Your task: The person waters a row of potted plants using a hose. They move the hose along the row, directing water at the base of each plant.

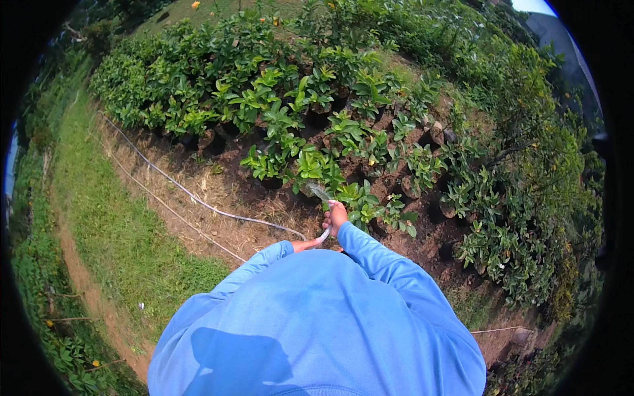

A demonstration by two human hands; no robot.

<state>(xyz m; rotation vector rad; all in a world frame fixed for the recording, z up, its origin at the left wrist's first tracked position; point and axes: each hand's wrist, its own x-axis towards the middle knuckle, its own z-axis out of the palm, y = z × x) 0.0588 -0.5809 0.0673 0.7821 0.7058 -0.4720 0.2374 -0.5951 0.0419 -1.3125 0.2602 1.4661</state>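
My right hand (336, 216) grips a pale, flexible garden hose (324, 235) close to its outlet. Water (318, 191) sprays from that end onto leafy potted plants (312, 166) just beyond the hand. Lower and to the left, my left hand (305, 244) is at the same hose, partly hidden by the blue shirt; how its fingers close on the hose cannot be made out. Dark plant bags with soil stand under the leaves, mostly covered by foliage.
The hose (193, 197) trails over dry straw to the left, with a second thin line (173, 212) beside it. Grass (114, 252) borders the straw. Denser rows of plants (173, 89) stand ahead, and bushy shrubs (535, 148) rise at the right. Stones (436, 132) lie among the bags.
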